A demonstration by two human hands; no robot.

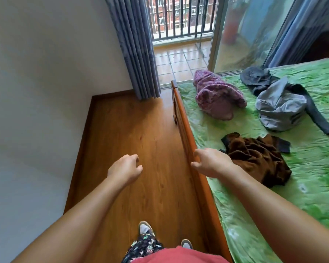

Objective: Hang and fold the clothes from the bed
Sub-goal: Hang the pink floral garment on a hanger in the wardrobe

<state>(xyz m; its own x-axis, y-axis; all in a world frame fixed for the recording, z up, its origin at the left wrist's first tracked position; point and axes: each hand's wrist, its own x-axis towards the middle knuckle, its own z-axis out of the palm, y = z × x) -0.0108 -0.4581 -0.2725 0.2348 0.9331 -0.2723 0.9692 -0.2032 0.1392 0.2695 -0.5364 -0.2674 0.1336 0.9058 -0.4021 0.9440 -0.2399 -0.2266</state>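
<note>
The left grip (124,168) hangs over the wooden floor (141,120), fingers loosely curled, holding nothing. The right grip (210,163), curled the same way and holding nothing, hovers above the bed rail (184,126). Just right of it a brown garment (258,158) lies on the green bed (311,168). Well beyond lie a purple garment (217,95) and a grey garment (279,109).

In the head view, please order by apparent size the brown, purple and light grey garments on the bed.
1. brown garment, but it lies nearest the camera, so unsure.
2. light grey garment and purple garment: they look about alike; I do not rank them.
</note>
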